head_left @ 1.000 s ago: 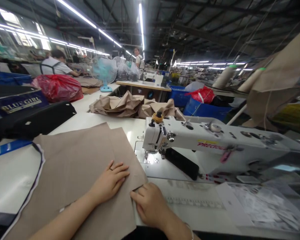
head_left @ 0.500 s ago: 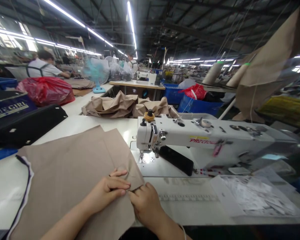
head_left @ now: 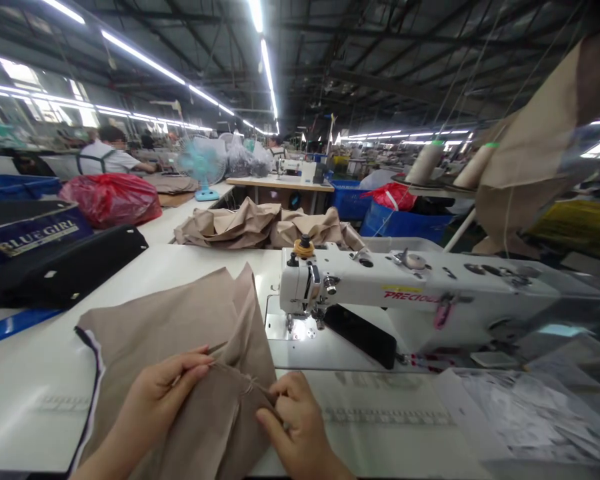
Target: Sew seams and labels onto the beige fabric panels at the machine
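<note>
A large beige fabric piece (head_left: 165, 327) lies on the white table left of the sewing machine (head_left: 360, 280), with a dark and white edge along its left side. My left hand (head_left: 167, 387) pinches a fold of it between thumb and fingers. Lower right, my right hand (head_left: 295, 413) is closed on the fabric's right edge. Between the two hands the cloth is lifted and gathered into creases. The machine's needle and presser foot (head_left: 297, 325) stand just beyond the fabric, and no cloth is under them.
A black phone (head_left: 363, 335) rests on the machine bed. Plastic trays with white labels (head_left: 535, 413) sit at the right. More beige cloth (head_left: 240, 223) is heaped behind the table. Dark fabric (head_left: 100, 263) and a red bag (head_left: 113, 200) lie left. A co-worker (head_left: 110, 157) sits farther back.
The fabric lay flatter under both hands; now its right part is lifted and creased. My left hand has moved left, away from my right, and pinches a fold. The view has shifted slightly.
</note>
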Action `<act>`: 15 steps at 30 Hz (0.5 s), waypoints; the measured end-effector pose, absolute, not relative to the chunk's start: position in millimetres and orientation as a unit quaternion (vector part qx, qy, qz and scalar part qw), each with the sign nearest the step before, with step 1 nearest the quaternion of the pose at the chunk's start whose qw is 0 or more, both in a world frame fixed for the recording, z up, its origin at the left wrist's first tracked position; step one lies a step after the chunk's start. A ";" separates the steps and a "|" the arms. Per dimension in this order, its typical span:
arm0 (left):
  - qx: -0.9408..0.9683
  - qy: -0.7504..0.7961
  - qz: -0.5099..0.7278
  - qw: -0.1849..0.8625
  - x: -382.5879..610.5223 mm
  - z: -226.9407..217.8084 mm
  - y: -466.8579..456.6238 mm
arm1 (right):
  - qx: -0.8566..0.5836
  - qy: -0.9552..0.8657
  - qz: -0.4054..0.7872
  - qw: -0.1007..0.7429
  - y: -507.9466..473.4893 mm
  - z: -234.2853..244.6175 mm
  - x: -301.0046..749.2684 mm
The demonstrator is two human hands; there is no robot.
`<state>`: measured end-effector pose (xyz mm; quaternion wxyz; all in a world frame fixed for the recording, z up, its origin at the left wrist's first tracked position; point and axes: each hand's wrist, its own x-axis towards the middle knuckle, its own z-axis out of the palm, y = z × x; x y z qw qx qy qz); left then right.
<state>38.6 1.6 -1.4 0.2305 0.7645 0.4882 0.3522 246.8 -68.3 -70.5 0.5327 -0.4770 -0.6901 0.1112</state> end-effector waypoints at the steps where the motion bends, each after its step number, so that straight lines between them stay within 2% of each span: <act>1: 0.761 0.494 0.350 0.233 39.0 -3.0 1.6 | -0.472 -0.684 0.109 0.545 -67.6 -70.3 244.8; 6: 0.800 0.454 0.331 0.208 37.2 -16.0 0.0 | -0.469 -0.669 0.068 0.573 -71.0 -76.5 240.7; 8: 0.815 0.442 0.318 0.200 33.6 -23.1 -4.5 | -0.493 -0.656 0.091 0.564 -74.6 -76.8 241.3; 12: 0.827 0.449 0.296 0.162 26.6 -24.7 -9.9 | -0.556 -0.607 0.308 0.477 -76.0 -60.7 244.2; 15: 0.879 0.408 0.236 0.075 36.8 -3.5 1.8 | -0.482 -0.595 0.491 0.415 -71.8 -45.8 244.3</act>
